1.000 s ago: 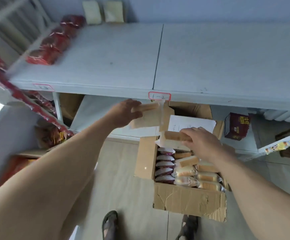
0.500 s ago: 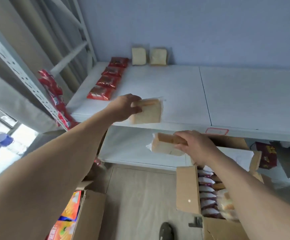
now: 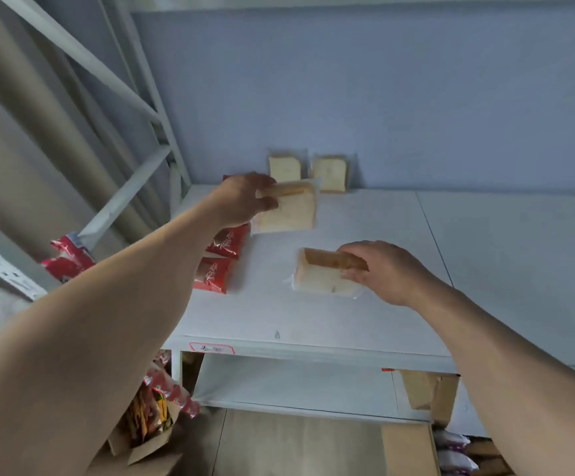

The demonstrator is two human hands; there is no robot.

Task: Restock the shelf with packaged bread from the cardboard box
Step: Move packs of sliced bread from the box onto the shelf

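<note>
While our left hand (image 3: 241, 197) pinches one square, clear-wrapped bread slice (image 3: 288, 211) by its crust above the smooth white shelf (image 3: 365, 235), our right hand (image 3: 385, 269) grips a second bread pack (image 3: 324, 273) low over the shelf. Two more slices (image 3: 306, 170) stand against the wall beside glossy red packets (image 3: 226, 242). The cardboard box (image 3: 413, 448) sits below.

Both hands are up over the white shelf (image 3: 348, 321). Left hand (image 3: 241, 201) pinches a wrapped bread pack (image 3: 288, 211) by its crust edge, right hand (image 3: 387, 271) grips another bread pack (image 3: 320, 274) nearer the front. Two more bread packs (image 3: 284, 168) stand against the blue back wall (image 3: 382, 97), red snack packets (image 3: 214, 274) lie in a row at the left.
</note>
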